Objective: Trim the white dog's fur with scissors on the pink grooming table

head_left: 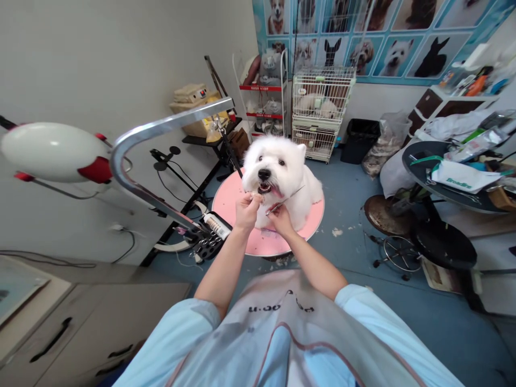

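Note:
A fluffy white dog (278, 161) sits on a round pink grooming table (226, 204), facing me with its mouth open. My left hand (246, 210) is closed in a pinch at the fur under its mouth, on the left side of the chin. In my right hand (281, 220) is a pair of scissors (274, 208), held just below the chin. A thin blade slants up to the right across the neck fur. Near the table's front edge, partly behind my right hand, lies a comb (269, 233).
A curved metal grooming arm (161, 123) rises on the left, beside a holder with several scissors (206, 244) and a white bottle (216, 226). Behind stand a crate (322, 99) with a dog inside and a shelf rack (264, 88). A stool (443, 244) stands right.

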`<state>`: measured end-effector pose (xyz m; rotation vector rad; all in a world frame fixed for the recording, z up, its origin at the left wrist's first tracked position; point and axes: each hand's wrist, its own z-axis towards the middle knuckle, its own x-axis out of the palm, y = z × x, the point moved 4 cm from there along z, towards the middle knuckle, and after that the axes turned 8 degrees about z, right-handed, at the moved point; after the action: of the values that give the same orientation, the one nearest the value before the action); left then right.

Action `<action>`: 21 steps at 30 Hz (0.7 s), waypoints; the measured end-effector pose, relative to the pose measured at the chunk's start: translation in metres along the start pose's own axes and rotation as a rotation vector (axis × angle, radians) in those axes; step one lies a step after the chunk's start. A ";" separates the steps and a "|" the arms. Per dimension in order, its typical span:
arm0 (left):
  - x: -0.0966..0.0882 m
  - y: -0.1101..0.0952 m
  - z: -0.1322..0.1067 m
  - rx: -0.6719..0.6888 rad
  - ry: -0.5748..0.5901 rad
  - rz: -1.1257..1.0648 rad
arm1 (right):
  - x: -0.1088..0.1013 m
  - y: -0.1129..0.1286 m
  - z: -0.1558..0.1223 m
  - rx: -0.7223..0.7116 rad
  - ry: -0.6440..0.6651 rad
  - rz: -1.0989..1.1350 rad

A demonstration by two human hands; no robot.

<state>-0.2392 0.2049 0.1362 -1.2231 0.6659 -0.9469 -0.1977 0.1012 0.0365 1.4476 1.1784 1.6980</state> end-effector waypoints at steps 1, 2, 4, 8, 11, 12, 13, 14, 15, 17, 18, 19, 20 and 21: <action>0.000 0.000 0.000 0.000 -0.002 0.003 | -0.001 -0.003 -0.002 0.012 -0.005 -0.003; 0.000 0.000 0.000 -0.003 -0.003 0.004 | -0.002 -0.007 -0.004 0.025 -0.007 -0.007; 0.000 0.000 -0.001 -0.007 -0.003 0.002 | -0.005 -0.013 -0.008 0.054 -0.015 -0.013; 0.002 0.001 -0.001 -0.006 0.003 0.000 | -0.009 -0.016 -0.011 0.078 -0.011 0.006; 0.002 0.003 -0.001 -0.007 -0.002 0.001 | -0.013 -0.011 -0.008 0.039 -0.009 -0.028; 0.002 0.004 -0.001 -0.011 -0.007 0.002 | -0.015 -0.010 -0.006 0.032 -0.010 -0.048; 0.003 0.005 -0.002 -0.020 -0.013 0.002 | -0.016 -0.009 -0.005 0.031 -0.010 -0.068; 0.004 0.006 -0.002 -0.037 -0.017 -0.002 | -0.018 -0.009 -0.005 0.034 -0.008 -0.083; 0.006 0.008 -0.004 -0.065 -0.021 -0.014 | -0.019 -0.010 -0.005 0.040 -0.008 -0.091; 0.014 0.015 -0.008 -0.165 -0.029 -0.070 | -0.026 -0.014 -0.010 0.064 -0.021 -0.106; 0.021 0.019 -0.012 -0.240 -0.031 -0.109 | -0.030 -0.017 -0.014 0.081 -0.030 -0.119; 0.029 0.023 -0.016 -0.328 -0.033 -0.157 | -0.035 -0.019 -0.019 0.098 -0.036 -0.135; 0.038 0.027 -0.021 -0.416 -0.036 -0.212 | -0.041 -0.021 -0.024 0.113 -0.038 -0.156; 0.048 0.030 -0.026 -0.493 -0.039 -0.269 | -0.047 -0.022 -0.027 0.119 -0.033 -0.180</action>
<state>-0.2308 0.1520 0.1044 -1.7978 0.7409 -1.0082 -0.2163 0.0629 -0.0038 1.3882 1.3686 1.4995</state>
